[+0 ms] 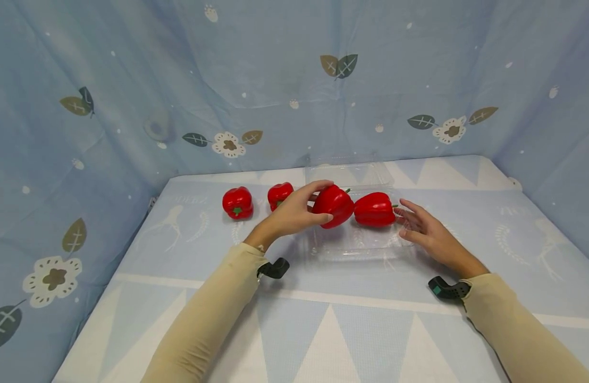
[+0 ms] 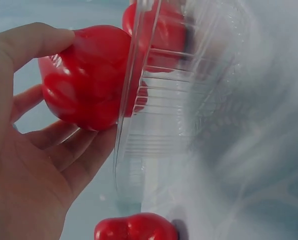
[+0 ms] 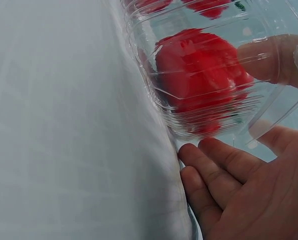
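In the head view my left hand [image 1: 299, 210] grips a glossy red bell pepper [image 1: 334, 206] over the left part of a clear plastic container [image 1: 356, 251]. The left wrist view shows this bell pepper [image 2: 86, 75] at the container's rim, with my thumb on one side and fingers on the other. Another red bell pepper [image 1: 375, 209] lies on its side in the container, its green stem toward my right hand [image 1: 430, 236]. That hand is at the container's right end, thumb and fingers spread apart. Through the plastic shows the lying pepper [image 3: 199, 72] beside the thumb [image 3: 264, 60].
Two more red bell peppers, one [image 1: 237, 203] farther left and one [image 1: 279, 194] partly behind my left hand, lie on the patterned cloth [image 1: 318, 330]. The container's clear lid [image 1: 349, 173] stands open at the back, close to the blue curtain [image 1: 285, 69].
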`<state>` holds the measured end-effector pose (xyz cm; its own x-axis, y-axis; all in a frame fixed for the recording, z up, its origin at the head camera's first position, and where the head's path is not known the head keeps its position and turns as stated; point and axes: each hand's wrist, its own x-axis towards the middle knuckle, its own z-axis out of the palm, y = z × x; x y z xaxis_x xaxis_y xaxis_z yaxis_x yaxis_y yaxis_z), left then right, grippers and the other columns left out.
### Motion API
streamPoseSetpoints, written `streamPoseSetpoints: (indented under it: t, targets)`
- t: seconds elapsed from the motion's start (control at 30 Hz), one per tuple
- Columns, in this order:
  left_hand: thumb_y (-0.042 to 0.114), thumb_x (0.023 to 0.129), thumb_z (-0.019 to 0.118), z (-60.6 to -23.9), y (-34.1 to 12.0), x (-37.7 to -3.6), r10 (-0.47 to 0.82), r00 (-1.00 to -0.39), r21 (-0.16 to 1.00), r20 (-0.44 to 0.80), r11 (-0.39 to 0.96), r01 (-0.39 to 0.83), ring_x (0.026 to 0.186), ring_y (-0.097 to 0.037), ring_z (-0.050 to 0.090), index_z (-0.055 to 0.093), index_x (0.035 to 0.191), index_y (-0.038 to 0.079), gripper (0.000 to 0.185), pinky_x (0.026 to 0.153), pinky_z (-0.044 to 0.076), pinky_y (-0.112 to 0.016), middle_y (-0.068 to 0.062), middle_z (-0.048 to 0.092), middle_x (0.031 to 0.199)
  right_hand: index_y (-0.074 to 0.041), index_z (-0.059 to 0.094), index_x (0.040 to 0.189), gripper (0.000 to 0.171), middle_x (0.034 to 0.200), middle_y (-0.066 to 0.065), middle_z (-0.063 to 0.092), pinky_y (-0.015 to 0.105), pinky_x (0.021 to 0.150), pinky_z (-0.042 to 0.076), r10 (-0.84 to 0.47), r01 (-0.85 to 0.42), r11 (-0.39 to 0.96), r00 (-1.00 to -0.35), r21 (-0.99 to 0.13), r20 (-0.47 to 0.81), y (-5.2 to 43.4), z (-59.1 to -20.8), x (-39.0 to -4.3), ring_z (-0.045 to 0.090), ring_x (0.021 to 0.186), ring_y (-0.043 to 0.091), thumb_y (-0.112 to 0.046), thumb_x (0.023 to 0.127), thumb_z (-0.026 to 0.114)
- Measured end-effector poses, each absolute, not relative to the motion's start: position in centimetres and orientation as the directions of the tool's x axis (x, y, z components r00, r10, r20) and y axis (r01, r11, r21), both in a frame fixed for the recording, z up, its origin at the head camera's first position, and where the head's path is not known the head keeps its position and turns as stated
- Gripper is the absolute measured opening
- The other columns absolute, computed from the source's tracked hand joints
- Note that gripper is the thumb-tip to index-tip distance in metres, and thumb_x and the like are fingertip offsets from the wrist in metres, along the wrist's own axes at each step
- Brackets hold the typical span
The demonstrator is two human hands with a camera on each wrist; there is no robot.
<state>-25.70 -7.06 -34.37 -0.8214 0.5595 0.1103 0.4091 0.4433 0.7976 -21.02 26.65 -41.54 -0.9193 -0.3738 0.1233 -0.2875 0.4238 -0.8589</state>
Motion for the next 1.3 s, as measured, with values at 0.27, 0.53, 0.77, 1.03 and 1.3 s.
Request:
streamPoseSetpoints:
  t: [0.27, 0.53, 0.77, 1.03, 1.3]
  targets:
    - [0.021, 0.080, 0.075, -33.9, -6.2, -26.0, 0.580, -0.809, 0.711, 0.093, 0.530, 0.462, 0.118, -0.015, 0.046, 0.033, 0.146, 0.026, 0.078, 0.084, 0.053, -0.030, 0.004, 0.044, 0.138, -0.017, 0.012, 0.154, 0.073, 0.152, 0.014, 0.030, 0.032, 0.099, 0.038, -0.372, -0.281, 0.432, -0.921, -0.857, 0.115, 26.6, -41.6, -21.1, 0.035, 0.135, 0.034, -0.016, 0.096, 0.056]
    - [0.017, 0.081, 0.074, -34.0, -5.4, -26.5, 0.602, -0.796, 0.648, 0.056, 0.585, 0.488, 0.118, -0.015, 0.044, 0.031, 0.148, 0.029, 0.081, 0.085, 0.052, -0.029, -0.002, 0.041, 0.135, -0.017, 0.013, 0.154, 0.073, 0.152, 0.015, 0.030, 0.045, 0.099, 0.035, -0.366, -0.278, 0.444, -0.924, -0.852, 0.110, 26.6, -41.4, -21.1, 0.036, 0.135, 0.035, -0.017, 0.095, 0.057]
    - [0.015, 0.081, 0.075, -34.3, -5.1, -26.7, 0.613, -0.789, 0.602, 0.040, 0.616, 0.509, 0.119, -0.015, 0.044, 0.034, 0.147, 0.025, 0.079, 0.087, 0.050, -0.030, -0.001, 0.042, 0.135, -0.018, 0.013, 0.154, 0.072, 0.152, 0.015, 0.030, 0.045, 0.099, 0.037, -0.367, -0.272, 0.440, -0.924, -0.856, 0.105, 26.6, -41.5, -21.0, 0.035, 0.135, 0.035, -0.017, 0.096, 0.056]
    - [0.020, 0.080, 0.076, -34.2, -4.8, -26.4, 0.602, -0.798, 0.475, 0.022, 0.696, 0.539, 0.122, -0.016, 0.041, 0.032, 0.148, 0.026, 0.081, 0.087, 0.051, -0.034, 0.001, 0.042, 0.139, -0.019, 0.013, 0.154, 0.072, 0.152, 0.015, 0.030, 0.036, 0.099, 0.038, -0.371, -0.282, 0.439, -0.922, -0.853, 0.114, 26.7, -41.5, -21.0, 0.035, 0.135, 0.035, -0.016, 0.096, 0.056]
    - [0.022, 0.077, 0.079, -33.9, -4.3, -26.0, 0.583, -0.812, 0.362, 0.013, 0.755, 0.547, 0.124, -0.016, 0.040, 0.031, 0.148, 0.027, 0.086, 0.090, 0.050, -0.035, 0.001, 0.042, 0.142, -0.017, 0.014, 0.153, 0.071, 0.152, 0.015, 0.031, 0.028, 0.100, 0.038, -0.370, -0.282, 0.431, -0.922, -0.857, 0.118, 26.7, -41.5, -21.1, 0.036, 0.135, 0.035, -0.015, 0.096, 0.056]
